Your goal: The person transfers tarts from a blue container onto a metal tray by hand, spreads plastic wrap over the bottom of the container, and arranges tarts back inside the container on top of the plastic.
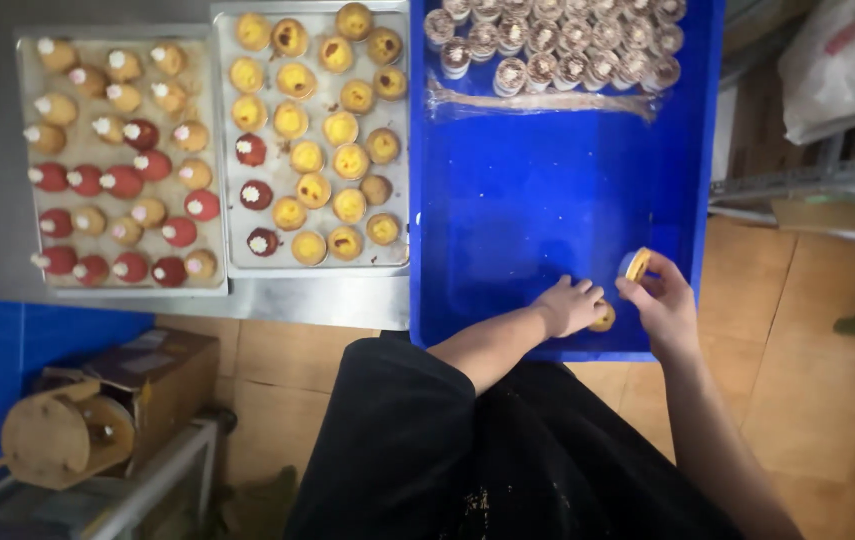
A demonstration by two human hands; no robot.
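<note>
— Blue plastic was under both my hands: the big blue crate (547, 230), and I was working at its near edge.

— What did each hand have?

— My right hand (659, 300) was closed around a small yellow tart (637, 264), pinched on edge between thumb and fingertips, just above the crate floor. My left hand (569, 305) lay knuckles up, fingers curled down onto a second tart (603, 319) that rested on the floor between the two hands; whether I gripped it or only touched it, I cannot tell.

— Which step was that, by your reckoning?

— Setting tarts down in the near corner, I'd judge, with the row barely begun. The next move would have called for lowering the held tart flat beside the other one without squashing its rim.

— And beyond your hands?

— Bare blue floor first, then a strip of clear film (542, 103), and behind it rows of small round brown-topped cups (557, 45) along the far wall. Away to the left of my left hand sat a metal tray of yellow tarts (317, 262) with a few red ones, and further left a second tray (127, 282) of red and tan pieces with white tips.
</note>
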